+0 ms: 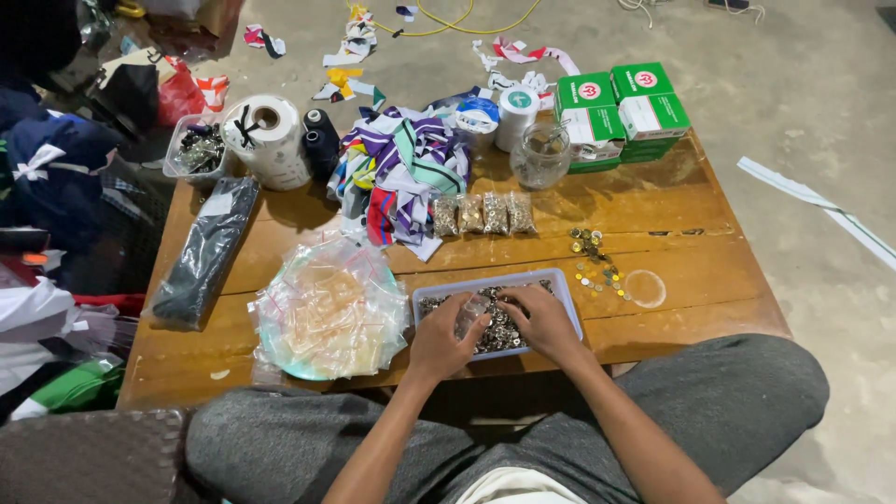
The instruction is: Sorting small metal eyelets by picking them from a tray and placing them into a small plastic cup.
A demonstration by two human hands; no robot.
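Both of my hands are over a shallow clear plastic tray (564, 283) full of small metal buttons at the near edge of a low wooden table (672, 201). My left hand (439, 341) holds a small clear zip bag (469, 315) above the buttons. My right hand (541, 322) rests fingers-down in the buttons beside the bag; whether it pinches any is hidden. Several filled little bags (483, 213) of buttons lie in a row behind the tray. A pile of empty clear zip bags (329, 308) sits on a plate left of the tray.
Loose buttons (595, 261) and a clear lid (645, 288) lie right of the tray. Further back are fabric scraps (401, 173), a glass jar (540, 154), green boxes (621, 112), white tape rolls (271, 135), black thread spools (320, 140) and a black packet (205, 252).
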